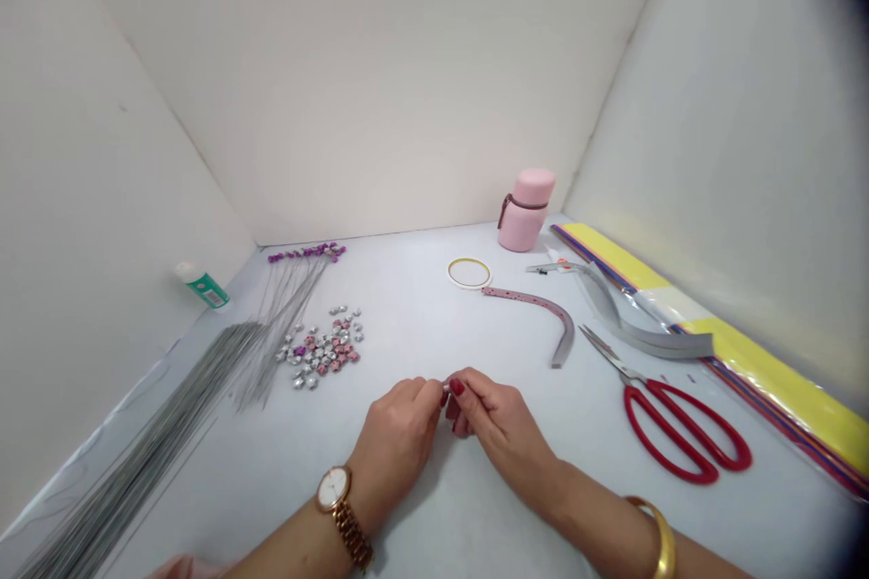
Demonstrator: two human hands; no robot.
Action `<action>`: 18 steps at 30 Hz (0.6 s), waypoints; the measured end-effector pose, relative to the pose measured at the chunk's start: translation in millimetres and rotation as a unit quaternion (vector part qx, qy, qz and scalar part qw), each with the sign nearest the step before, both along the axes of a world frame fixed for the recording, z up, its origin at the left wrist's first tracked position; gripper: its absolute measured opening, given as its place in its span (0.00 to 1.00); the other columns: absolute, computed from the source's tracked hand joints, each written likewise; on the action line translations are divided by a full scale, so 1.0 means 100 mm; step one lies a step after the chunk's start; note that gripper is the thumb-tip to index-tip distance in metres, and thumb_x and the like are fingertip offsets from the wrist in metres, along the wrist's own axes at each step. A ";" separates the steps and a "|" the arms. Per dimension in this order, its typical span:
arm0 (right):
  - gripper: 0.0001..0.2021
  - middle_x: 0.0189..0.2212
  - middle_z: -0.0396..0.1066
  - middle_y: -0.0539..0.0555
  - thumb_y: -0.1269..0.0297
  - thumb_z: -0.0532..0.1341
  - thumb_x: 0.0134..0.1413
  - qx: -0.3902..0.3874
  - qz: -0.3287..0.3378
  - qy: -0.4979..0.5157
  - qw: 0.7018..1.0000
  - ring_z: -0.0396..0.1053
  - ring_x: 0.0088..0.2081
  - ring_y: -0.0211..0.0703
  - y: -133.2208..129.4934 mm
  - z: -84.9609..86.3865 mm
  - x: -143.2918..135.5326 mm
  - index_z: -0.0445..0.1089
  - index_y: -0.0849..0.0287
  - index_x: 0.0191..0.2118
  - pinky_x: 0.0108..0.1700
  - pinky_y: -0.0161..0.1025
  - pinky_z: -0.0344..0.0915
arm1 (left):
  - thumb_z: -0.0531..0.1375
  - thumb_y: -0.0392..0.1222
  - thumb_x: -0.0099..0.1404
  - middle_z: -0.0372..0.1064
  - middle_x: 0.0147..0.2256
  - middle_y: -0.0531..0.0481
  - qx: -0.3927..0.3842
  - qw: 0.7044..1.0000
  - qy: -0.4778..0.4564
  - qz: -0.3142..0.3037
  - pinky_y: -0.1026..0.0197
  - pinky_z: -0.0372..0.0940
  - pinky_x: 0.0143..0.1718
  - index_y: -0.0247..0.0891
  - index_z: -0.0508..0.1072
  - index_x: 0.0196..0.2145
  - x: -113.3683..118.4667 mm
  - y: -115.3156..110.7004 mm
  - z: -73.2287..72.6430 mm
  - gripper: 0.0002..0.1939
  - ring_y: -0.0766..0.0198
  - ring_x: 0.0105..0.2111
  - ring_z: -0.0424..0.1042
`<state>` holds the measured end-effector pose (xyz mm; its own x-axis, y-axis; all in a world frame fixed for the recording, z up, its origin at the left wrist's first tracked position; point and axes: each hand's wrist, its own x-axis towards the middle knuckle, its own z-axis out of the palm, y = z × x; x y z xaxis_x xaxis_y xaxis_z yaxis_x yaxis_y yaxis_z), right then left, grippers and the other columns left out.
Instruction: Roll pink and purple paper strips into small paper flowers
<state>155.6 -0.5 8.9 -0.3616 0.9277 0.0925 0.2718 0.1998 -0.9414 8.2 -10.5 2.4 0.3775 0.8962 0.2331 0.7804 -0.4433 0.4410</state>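
Observation:
My left hand (405,416) and my right hand (494,412) meet at the front middle of the table. Both are closed, fingertips pinching a small folded paper strip (446,388) between them. Most of this piece is hidden by the fingers, so its exact shape does not show. Left of my hands lies a loose pile of small folded paper stars (332,351) in silver and pink, with a purple one (300,351) among them. Beyond my right hand lies a curved bundle of pink and grey paper strips (536,300).
Red-handled scissors (672,421) lie at right, beside grey strips (652,339) and yellow packs of sheets (760,357). A pink flask (524,222) and a tape roll (468,272) stand farther back. Grey wires (183,425), purple-topped stems (305,253) and a glue stick (204,285) occupy the left.

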 end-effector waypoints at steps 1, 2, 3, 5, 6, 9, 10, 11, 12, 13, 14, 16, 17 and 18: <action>0.14 0.20 0.62 0.47 0.61 0.46 0.60 -0.034 -0.004 0.030 0.999 0.63 0.23 0.35 0.01 -0.01 -0.01 0.62 0.59 0.29 0.27 0.32 0.61 | 0.46 0.31 0.63 0.64 0.26 0.51 -0.003 1.000 0.008 -0.002 0.64 0.57 0.28 0.38 0.63 0.27 0.00 0.00 0.00 0.10 0.65 0.26 0.62; 0.13 0.20 0.62 0.47 0.60 0.47 0.59 -0.065 -0.008 0.060 0.996 0.62 0.22 0.34 0.01 -0.01 -0.01 0.62 0.59 0.28 0.26 0.32 0.61 | 0.46 0.32 0.63 0.64 0.26 0.51 -0.006 1.000 0.011 -0.003 0.64 0.57 0.28 0.38 0.63 0.27 0.00 0.01 0.00 0.11 0.65 0.26 0.62; 0.13 0.20 0.63 0.47 0.60 0.48 0.58 -0.092 -0.012 0.086 0.992 0.62 0.22 0.34 0.02 -0.01 -0.02 0.62 0.60 0.28 0.25 0.32 0.60 | 0.45 0.32 0.63 0.64 0.26 0.51 -0.009 1.000 0.008 -0.001 0.64 0.57 0.28 0.38 0.64 0.27 0.00 0.01 0.00 0.11 0.65 0.26 0.62; 0.12 0.21 0.64 0.48 0.60 0.50 0.57 -0.129 -0.016 0.129 0.983 0.63 0.22 0.33 0.04 -0.01 -0.02 0.62 0.61 0.29 0.24 0.32 0.60 | 0.45 0.33 0.64 0.64 0.26 0.51 -0.020 1.000 -0.016 0.006 0.64 0.57 0.28 0.38 0.64 0.27 -0.01 0.01 0.00 0.12 0.65 0.26 0.63; 0.11 0.22 0.65 0.49 0.60 0.50 0.57 -0.138 -0.018 0.143 0.980 0.63 0.22 0.33 0.04 -0.01 -0.02 0.63 0.61 0.29 0.25 0.32 0.60 | 0.45 0.34 0.64 0.64 0.26 0.51 -0.028 0.999 -0.034 0.009 0.64 0.57 0.28 0.38 0.65 0.27 -0.01 0.01 0.01 0.12 0.65 0.27 0.63; 0.09 0.24 0.67 0.50 0.62 0.53 0.55 -0.135 -0.023 0.153 0.979 0.65 0.25 0.34 0.05 -0.02 -0.02 0.64 0.61 0.31 0.28 0.33 0.62 | 0.45 0.37 0.65 0.65 0.27 0.51 -0.053 0.995 -0.085 0.025 0.64 0.58 0.30 0.38 0.66 0.30 0.00 0.01 0.03 0.12 0.65 0.27 0.63; 0.08 0.24 0.67 0.50 0.62 0.53 0.55 -0.129 -0.025 0.150 0.980 0.65 0.26 0.35 0.04 -0.02 -0.02 0.64 0.61 0.31 0.29 0.33 0.62 | 0.44 0.37 0.66 0.66 0.27 0.51 -0.060 0.993 -0.096 0.030 0.64 0.58 0.30 0.38 0.66 0.30 0.00 0.01 0.04 0.12 0.65 0.28 0.63; 0.07 0.25 0.67 0.50 0.62 0.54 0.54 -0.121 -0.025 0.146 0.982 0.65 0.27 0.35 0.04 -0.03 -0.01 0.64 0.61 0.32 0.30 0.34 0.63 | 0.44 0.38 0.66 0.66 0.27 0.51 -0.066 0.992 -0.103 0.034 0.64 0.58 0.30 0.38 0.66 0.30 0.00 0.00 0.06 0.13 0.64 0.28 0.63; 0.07 0.26 0.67 0.50 0.63 0.54 0.54 -0.112 -0.024 0.140 0.983 0.65 0.28 0.36 0.04 -0.03 -0.01 0.65 0.60 0.33 0.30 0.34 0.63 | 0.43 0.38 0.66 0.66 0.27 0.50 -0.071 0.991 -0.106 0.036 0.63 0.58 0.30 0.38 0.66 0.30 0.01 0.00 0.07 0.13 0.64 0.27 0.63; 0.07 0.26 0.67 0.50 0.63 0.54 0.54 -0.100 -0.023 0.133 0.986 0.65 0.28 0.36 0.03 -0.04 -0.01 0.65 0.60 0.33 0.31 0.34 0.64 | 0.43 0.38 0.66 0.65 0.27 0.50 -0.075 0.991 -0.107 0.035 0.63 0.58 0.30 0.38 0.65 0.30 0.01 0.00 0.08 0.14 0.64 0.27 0.63; 0.07 0.26 0.67 0.50 0.64 0.53 0.55 -0.086 -0.021 0.123 0.988 0.65 0.28 0.36 0.03 -0.04 0.00 0.65 0.60 0.33 0.31 0.34 0.64 | 0.43 0.38 0.66 0.65 0.27 0.50 -0.077 0.991 -0.106 0.032 0.63 0.58 0.30 0.38 0.65 0.29 0.01 0.00 0.08 0.14 0.64 0.27 0.63; 0.07 0.25 0.67 0.50 0.65 0.52 0.55 -0.052 -0.021 0.097 0.994 0.64 0.28 0.36 0.02 -0.05 0.00 0.66 0.60 0.33 0.31 0.34 0.63 | 0.43 0.38 0.66 0.65 0.27 0.50 -0.079 0.991 -0.103 0.027 0.63 0.58 0.29 0.38 0.65 0.29 0.01 -0.01 0.09 0.13 0.63 0.27 0.63; 0.07 0.25 0.67 0.49 0.66 0.52 0.56 -0.035 -0.020 0.084 0.996 0.64 0.28 0.36 0.01 -0.05 0.00 0.66 0.60 0.33 0.31 0.34 0.63 | 0.43 0.38 0.66 0.65 0.27 0.50 -0.079 0.991 -0.101 0.026 0.63 0.58 0.29 0.38 0.64 0.29 0.01 -0.01 0.09 0.13 0.63 0.27 0.63; 0.07 0.24 0.67 0.49 0.67 0.52 0.56 -0.021 -0.020 0.072 0.997 0.64 0.28 0.36 0.01 -0.05 0.00 0.66 0.60 0.33 0.32 0.34 0.63 | 0.44 0.38 0.66 0.65 0.27 0.50 -0.078 0.992 -0.099 0.027 0.63 0.58 0.29 0.38 0.64 0.29 0.02 -0.02 0.09 0.13 0.63 0.27 0.63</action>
<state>156.0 0.2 4.0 -0.3107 0.9451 0.1010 0.1396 0.1505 -0.9787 9.8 -12.1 11.1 0.2889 0.9447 0.1553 0.6919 -0.3182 0.6481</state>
